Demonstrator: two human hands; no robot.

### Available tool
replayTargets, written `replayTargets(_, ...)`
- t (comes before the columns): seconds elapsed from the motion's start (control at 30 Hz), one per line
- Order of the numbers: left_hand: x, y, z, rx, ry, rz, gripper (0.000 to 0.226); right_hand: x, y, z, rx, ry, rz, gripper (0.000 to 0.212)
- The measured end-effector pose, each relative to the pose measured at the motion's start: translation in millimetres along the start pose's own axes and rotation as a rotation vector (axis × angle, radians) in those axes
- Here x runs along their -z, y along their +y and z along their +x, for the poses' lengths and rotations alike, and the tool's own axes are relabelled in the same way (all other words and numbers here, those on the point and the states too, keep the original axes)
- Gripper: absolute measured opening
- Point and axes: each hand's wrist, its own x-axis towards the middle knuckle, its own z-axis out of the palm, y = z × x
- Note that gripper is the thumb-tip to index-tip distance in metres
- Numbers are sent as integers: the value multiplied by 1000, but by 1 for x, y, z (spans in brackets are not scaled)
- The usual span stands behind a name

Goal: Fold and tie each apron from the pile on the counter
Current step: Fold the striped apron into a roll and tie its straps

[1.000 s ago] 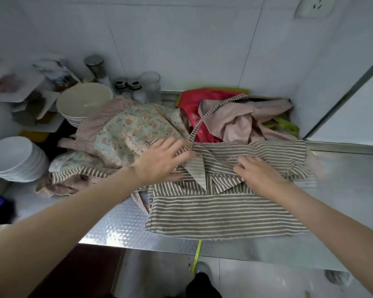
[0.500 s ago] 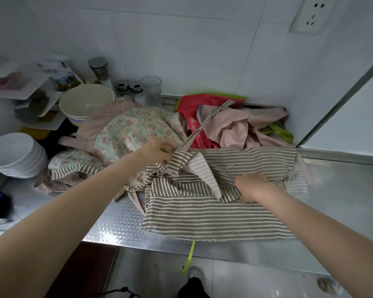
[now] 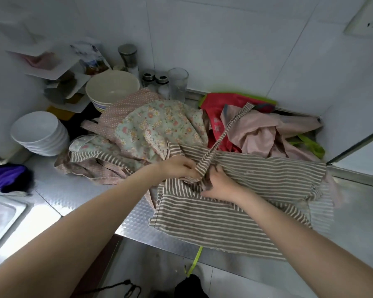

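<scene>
Both hands (image 3: 199, 176) grip striped apron (image 3: 235, 216).

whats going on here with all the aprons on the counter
A person is working on a brown-and-white striped apron spread at the front edge of the steel counter. The left hand and right hand meet at its middle, both gripping bunched fabric where the striped strap comes in. The apron is not tied yet. A floral apron and a pink apron wait behind it.
</scene>
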Motion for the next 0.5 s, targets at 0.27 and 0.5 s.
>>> replayTargets(0.27, 79, -43, -57, 137, 367, -1042, 25, -6, -13, 20, -197, -158, -185, 89)
replayTargets(0.5, 89, -95, -63, 709, 537, 278, 20, -23, -35, 15, -254, -250, -475, 69)
